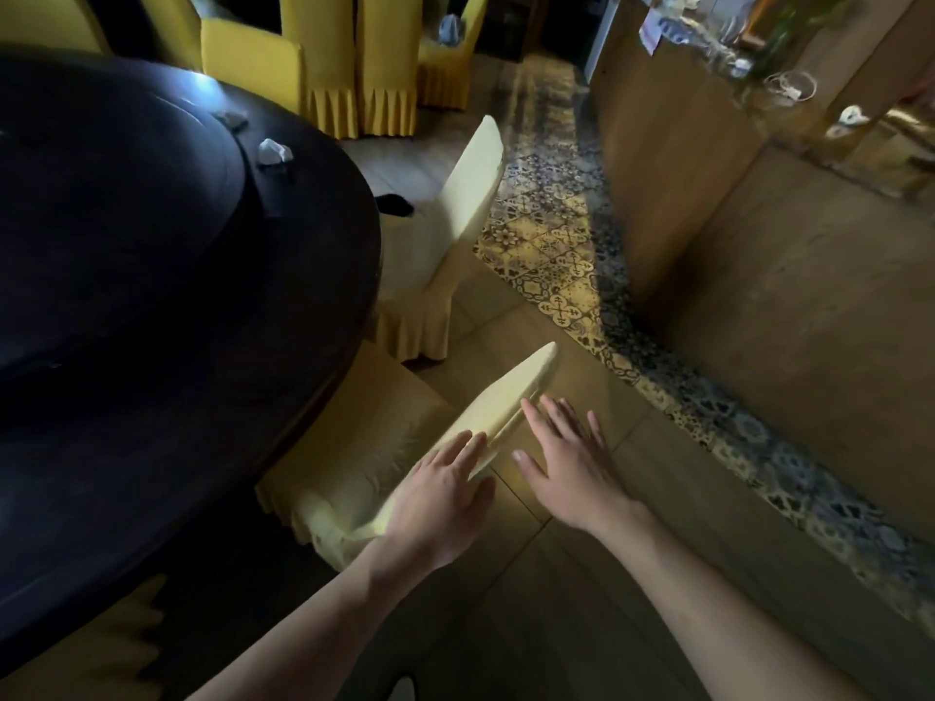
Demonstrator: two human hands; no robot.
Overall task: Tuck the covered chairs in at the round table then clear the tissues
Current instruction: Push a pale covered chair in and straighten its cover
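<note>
A dark round table (pixel 152 306) fills the left side. A pale-yellow covered chair (pixel 364 457) stands at its near right edge, seat partly under the rim. My left hand (pixel 440 503) lies flat on the top of the chair's back, fingers spread. My right hand (pixel 566 468) is open just behind the backrest, fingertips at its edge. A second covered chair (pixel 455 230) stands farther along the table. A crumpled white tissue (pixel 274 152) lies near the table's far edge, and a greyer tissue (pixel 231 118) lies beyond it.
Several yellow covered chairs (pixel 349 63) crowd the far side. A wooden counter (pixel 759 235) runs along the right, with clutter on top. Patterned tiles (pixel 556 245) form a strip of floor between counter and chairs. Another yellow cover (pixel 116 640) shows at the lower left.
</note>
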